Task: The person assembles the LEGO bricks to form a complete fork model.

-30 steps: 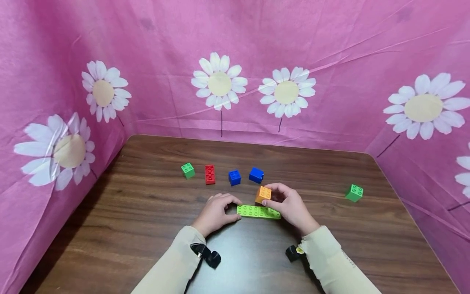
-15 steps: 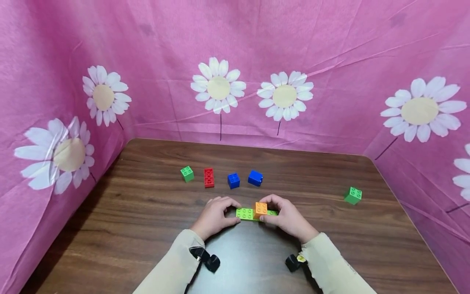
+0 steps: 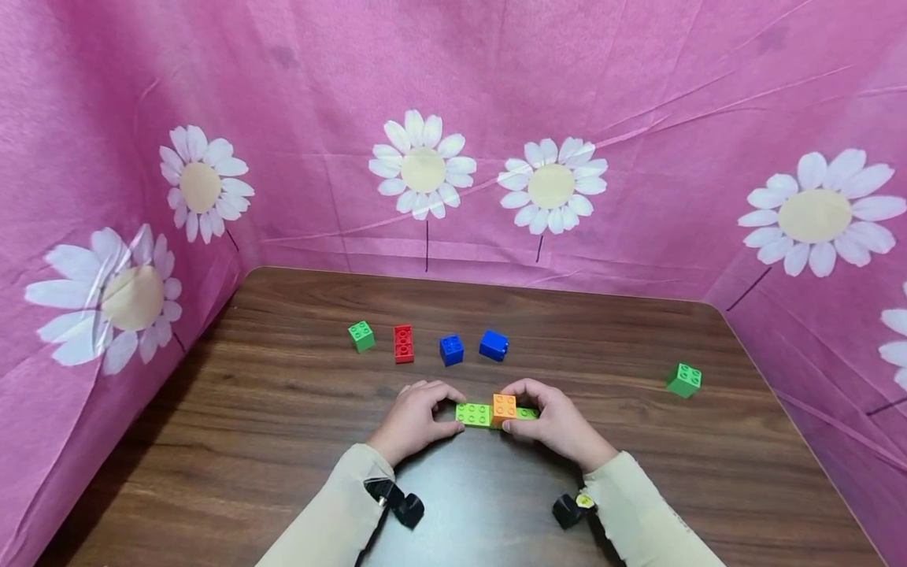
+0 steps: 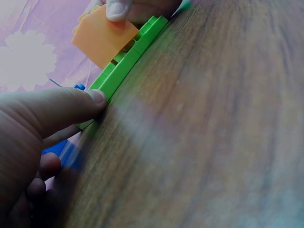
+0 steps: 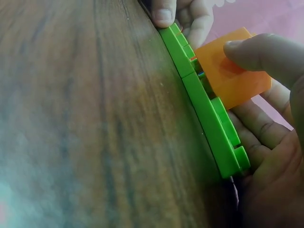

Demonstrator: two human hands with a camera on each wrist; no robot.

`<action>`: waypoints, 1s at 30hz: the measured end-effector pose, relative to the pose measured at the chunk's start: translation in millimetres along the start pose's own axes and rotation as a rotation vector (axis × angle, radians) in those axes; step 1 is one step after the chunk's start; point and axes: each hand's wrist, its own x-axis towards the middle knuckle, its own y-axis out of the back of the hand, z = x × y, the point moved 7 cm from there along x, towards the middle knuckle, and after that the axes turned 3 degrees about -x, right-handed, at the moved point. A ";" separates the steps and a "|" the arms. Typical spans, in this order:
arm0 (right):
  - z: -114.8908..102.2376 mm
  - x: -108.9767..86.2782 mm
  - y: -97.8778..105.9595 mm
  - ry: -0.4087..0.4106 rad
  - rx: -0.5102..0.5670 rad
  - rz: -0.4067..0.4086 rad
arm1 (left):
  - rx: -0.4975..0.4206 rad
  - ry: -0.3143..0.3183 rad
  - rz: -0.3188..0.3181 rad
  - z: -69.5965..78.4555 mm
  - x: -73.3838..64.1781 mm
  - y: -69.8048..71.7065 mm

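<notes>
Two flat lime-green toy plates [image 3: 472, 415] lie end to end on the table, with a seam between them in the right wrist view. My left hand [image 3: 418, 419] pinches their left end between thumb and fingers. An orange building brick [image 3: 504, 407] sits over the seam, held by the thumb and fingers of my right hand [image 3: 561, 423]. Seen from the right wrist, the orange brick [image 5: 232, 90] tilts, and a gap shows between part of its underside and the green studs. The right hand partly hides the right end of the plates in the head view.
Behind the hands stand a green brick [image 3: 361, 336], a red brick [image 3: 403, 344] with its hollow side showing, a blue brick [image 3: 451, 350] and another blue brick [image 3: 494, 345] on its side. Another green brick [image 3: 684, 379] is far right. Pink flowered cloth [image 3: 312, 157] surrounds the wooden table [image 3: 212, 441].
My right hand has brought the orange brick down and slightly toward me, from above the green plates onto their studs. The left hand keeps its hold on the left end.
</notes>
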 end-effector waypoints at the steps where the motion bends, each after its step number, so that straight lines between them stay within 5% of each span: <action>1: -0.7 -0.5 0.1 0.006 0.004 0.002 | 0.002 -0.003 0.002 0.2 -0.1 0.0; 30: 0.4 -2.6 -1.0 0.033 -0.094 0.041 | -0.016 0.011 -0.005 -0.5 -2.4 -2.8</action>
